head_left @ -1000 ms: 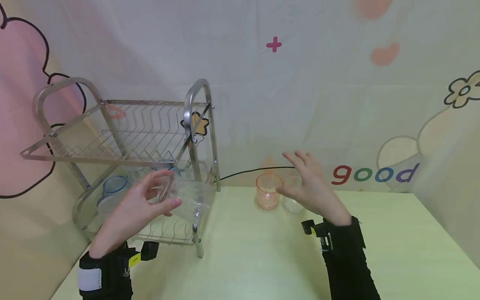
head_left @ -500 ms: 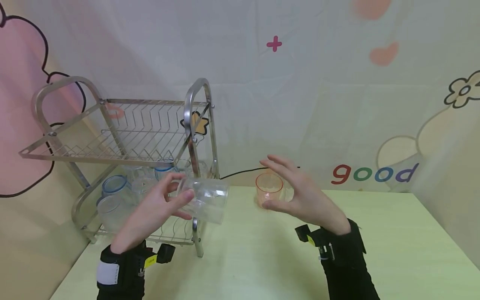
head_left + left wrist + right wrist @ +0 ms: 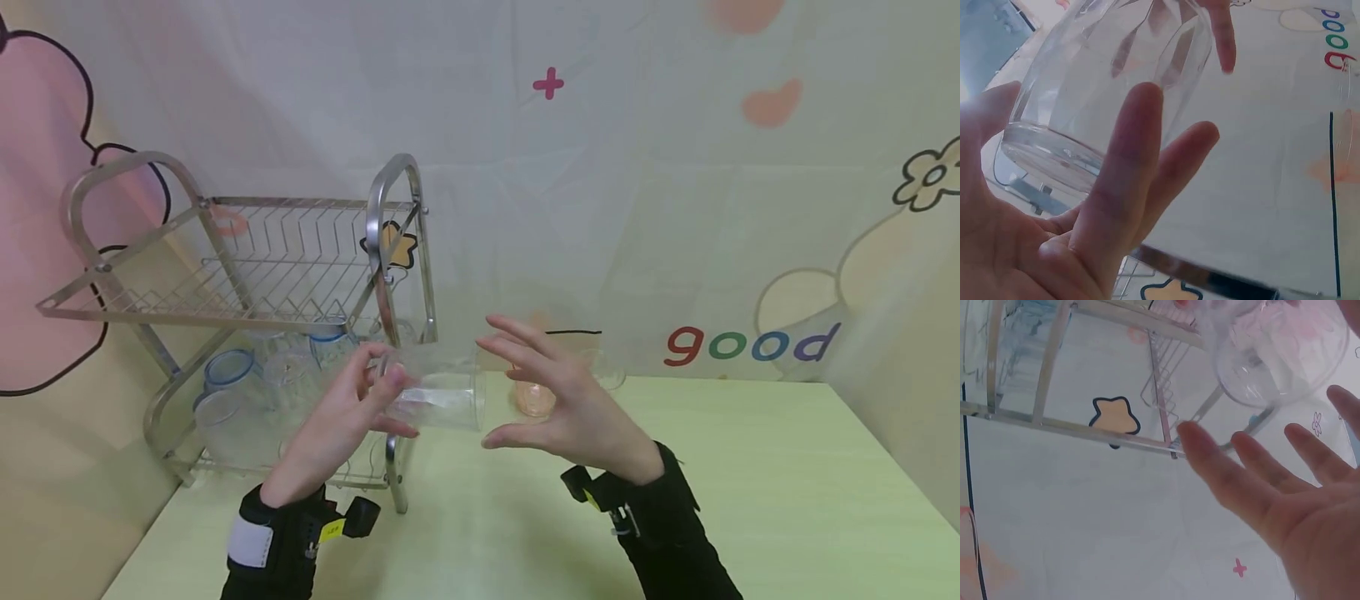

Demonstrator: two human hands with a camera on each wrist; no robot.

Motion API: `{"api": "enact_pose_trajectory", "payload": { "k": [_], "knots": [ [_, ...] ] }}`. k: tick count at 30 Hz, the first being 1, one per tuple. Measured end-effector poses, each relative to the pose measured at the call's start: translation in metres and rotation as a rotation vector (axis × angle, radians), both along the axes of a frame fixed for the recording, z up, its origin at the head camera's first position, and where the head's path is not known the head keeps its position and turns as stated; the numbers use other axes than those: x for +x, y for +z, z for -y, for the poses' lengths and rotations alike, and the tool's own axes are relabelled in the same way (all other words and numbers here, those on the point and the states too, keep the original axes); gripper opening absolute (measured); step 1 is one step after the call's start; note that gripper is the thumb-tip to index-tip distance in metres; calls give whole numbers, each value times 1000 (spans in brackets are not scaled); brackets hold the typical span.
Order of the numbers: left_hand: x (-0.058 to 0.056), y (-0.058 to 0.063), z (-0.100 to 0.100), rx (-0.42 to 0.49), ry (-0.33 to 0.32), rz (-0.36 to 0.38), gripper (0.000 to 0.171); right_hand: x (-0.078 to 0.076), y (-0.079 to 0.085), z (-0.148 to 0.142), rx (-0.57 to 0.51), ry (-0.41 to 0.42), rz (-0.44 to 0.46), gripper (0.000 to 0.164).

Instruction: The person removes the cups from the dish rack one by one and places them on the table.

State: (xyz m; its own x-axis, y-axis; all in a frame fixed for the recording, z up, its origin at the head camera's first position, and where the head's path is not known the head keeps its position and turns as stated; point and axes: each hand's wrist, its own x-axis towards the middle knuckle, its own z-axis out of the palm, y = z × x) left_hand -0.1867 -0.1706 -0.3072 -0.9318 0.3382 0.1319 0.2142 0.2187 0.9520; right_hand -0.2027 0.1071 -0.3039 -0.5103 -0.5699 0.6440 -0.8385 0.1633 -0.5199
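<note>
My left hand point(image 3: 337, 425) grips a clear drinking glass point(image 3: 442, 393) by its thick base, thumb on one side and fingers on the other. The glass lies sideways in the air, its mouth turned to the right, beside the rack. In the left wrist view the faceted wall of the glass point(image 3: 1110, 81) fills the top. Facing the rim, my right hand point(image 3: 562, 404) has its fingers spread and holds nothing; the right wrist view shows its fingers just apart from the glass point(image 3: 1279, 362). Partly behind the right hand stand an orange-tinted glass point(image 3: 534, 402) and another clear glass point(image 3: 611, 375).
A two-tier metal dish rack point(image 3: 217, 321) stands at the left. Its lower tier holds several glasses, among them a blue-rimmed glass point(image 3: 230, 367) and a frosted-looking glass point(image 3: 234, 425). The pale green table point(image 3: 750, 500) stretches right, with a printed wall cloth point(image 3: 675, 208) behind.
The left hand has carried the clear glass rightward, out from beside the rack. The right hand has moved left and closer to the glass's mouth, now passing in front of the orange glass.
</note>
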Motion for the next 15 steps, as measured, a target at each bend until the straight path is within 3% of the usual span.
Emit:
{"api": "enact_pose_trajectory", "payload": {
  "k": [9,15],
  "knots": [
    [1,-1,-11,71,-33,-20,45,0,-4,12,-135,97,74,88],
    [0,-6,-15,73,-64,20,47,1,-4,9,-140,116,105,84]
  ]
}}
